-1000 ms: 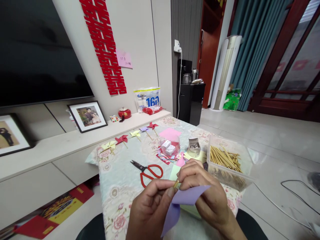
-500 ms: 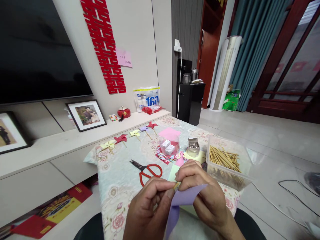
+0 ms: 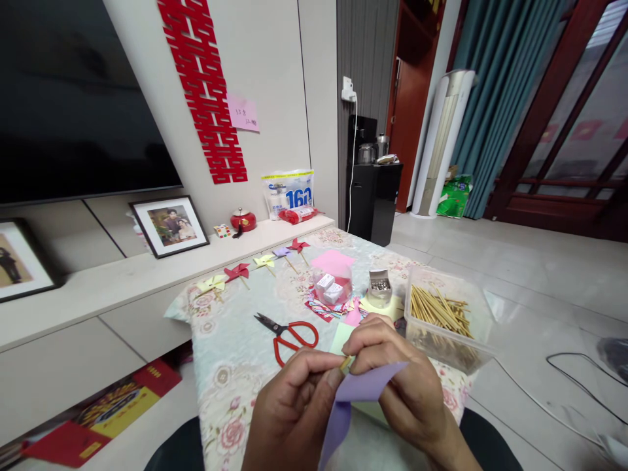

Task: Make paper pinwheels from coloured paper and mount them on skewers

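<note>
Fingers [image 3: 314, 360] of the left hand [image 3: 294, 409] are clamped, thumb against forefinger, on the end of a yellow stick [image 3: 345, 364], above the near part of the table [image 3: 255, 373]. Those of the right hand [image 3: 412, 386] are bent together against the same spot; what they pinch is hidden, so I cannot tell how firmly they hold. The purple paper [image 3: 366, 386] is there too, between the hands: plain and smooth, 1 strip sticking out to the right with a pointed tip, another curving down beside the left thumb. Pale green paper [image 3: 342, 337] lies just beyond the fingers. Scissors [image 3: 297, 333] with red handles lie near the left hand, blades toward the left edge. Along the edge next to the cabinet [image 3: 98, 288] are 5 pinwheels [image 3: 237, 272]: 2 yellow, 2 red, 1 purple. A clear tub [image 3: 318, 278] holds 2 small white boxes [image 3: 333, 292], their print too small to read. By the right edge stands a clear bin [image 3: 475, 356] of sticks [image 3: 436, 311]. On the cabinet, near its right end, a white bag [image 3: 272, 196] reads "160" in blue; the handwriting on the pink note [image 3: 244, 112] is not clear.
</note>
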A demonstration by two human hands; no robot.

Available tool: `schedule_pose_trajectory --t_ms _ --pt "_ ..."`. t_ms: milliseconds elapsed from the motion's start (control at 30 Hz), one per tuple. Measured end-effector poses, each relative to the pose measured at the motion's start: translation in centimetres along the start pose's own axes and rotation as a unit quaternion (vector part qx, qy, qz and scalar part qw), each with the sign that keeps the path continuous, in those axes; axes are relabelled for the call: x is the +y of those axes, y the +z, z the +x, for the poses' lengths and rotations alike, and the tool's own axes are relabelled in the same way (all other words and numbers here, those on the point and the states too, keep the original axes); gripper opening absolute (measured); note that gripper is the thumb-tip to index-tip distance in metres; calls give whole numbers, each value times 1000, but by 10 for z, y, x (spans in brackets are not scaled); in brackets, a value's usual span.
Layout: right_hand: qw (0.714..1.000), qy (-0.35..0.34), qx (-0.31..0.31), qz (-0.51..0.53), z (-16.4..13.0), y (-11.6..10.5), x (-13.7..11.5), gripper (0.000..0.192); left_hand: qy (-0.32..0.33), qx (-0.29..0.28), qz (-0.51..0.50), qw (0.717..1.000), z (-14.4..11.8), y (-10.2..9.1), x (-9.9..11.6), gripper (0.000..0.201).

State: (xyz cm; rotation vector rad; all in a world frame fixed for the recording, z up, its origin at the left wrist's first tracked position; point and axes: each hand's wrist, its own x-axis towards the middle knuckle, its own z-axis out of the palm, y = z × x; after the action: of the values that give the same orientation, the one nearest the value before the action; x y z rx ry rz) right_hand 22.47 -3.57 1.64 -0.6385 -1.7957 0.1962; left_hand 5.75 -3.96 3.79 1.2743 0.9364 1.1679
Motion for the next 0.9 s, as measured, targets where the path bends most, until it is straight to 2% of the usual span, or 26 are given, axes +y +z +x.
schedule_pose_trajectory --t_ms 100,333,633,733,900 --pt "1000 3 -2 5 -1 0 1 22 -16 -3 -2 1000 0 0 1 23" --pt "1000 3 -7 13 0 -1 3 25 6 11 10 1000 1 1 2 15" --pt "1000 1 -10 26 1 -3 3 27 -43 -3 -13 999 1 1 3 21" --pt "1000 -6 -4 25 2 -3 3 27 -19 -13 2 1000 2 0 2 19" --pt "1000 -7 -3 20 3 -3 1 28 73 -24 78 994 5 -6 -3 13"
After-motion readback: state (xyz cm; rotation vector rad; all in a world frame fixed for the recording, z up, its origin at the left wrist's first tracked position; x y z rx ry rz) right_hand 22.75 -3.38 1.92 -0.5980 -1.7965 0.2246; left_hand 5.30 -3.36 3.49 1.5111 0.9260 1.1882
